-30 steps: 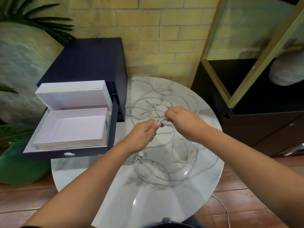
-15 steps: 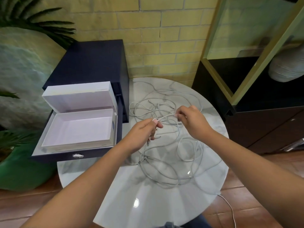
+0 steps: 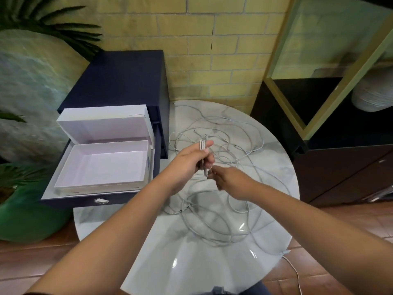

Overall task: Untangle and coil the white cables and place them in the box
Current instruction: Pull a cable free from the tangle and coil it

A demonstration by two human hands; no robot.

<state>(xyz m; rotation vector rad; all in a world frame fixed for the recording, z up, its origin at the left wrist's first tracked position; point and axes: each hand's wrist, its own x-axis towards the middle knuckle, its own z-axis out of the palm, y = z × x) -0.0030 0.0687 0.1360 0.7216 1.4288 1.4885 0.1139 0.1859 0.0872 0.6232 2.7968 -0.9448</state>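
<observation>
my left hand (image 3: 191,158) now grips a first folded loop of white cable (image 3: 202,145), right hand (image 3: 231,182) pinching its tail; coiling's begun.

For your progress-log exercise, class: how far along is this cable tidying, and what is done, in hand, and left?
Done: nothing boxed; the open white box is empty. In hand: the left-hand grip holds a few short loops of one white cable, the right-hand grip pinching it just below. Left: the tangled cables on the marble table need untangling, coiling and boxing.
</observation>
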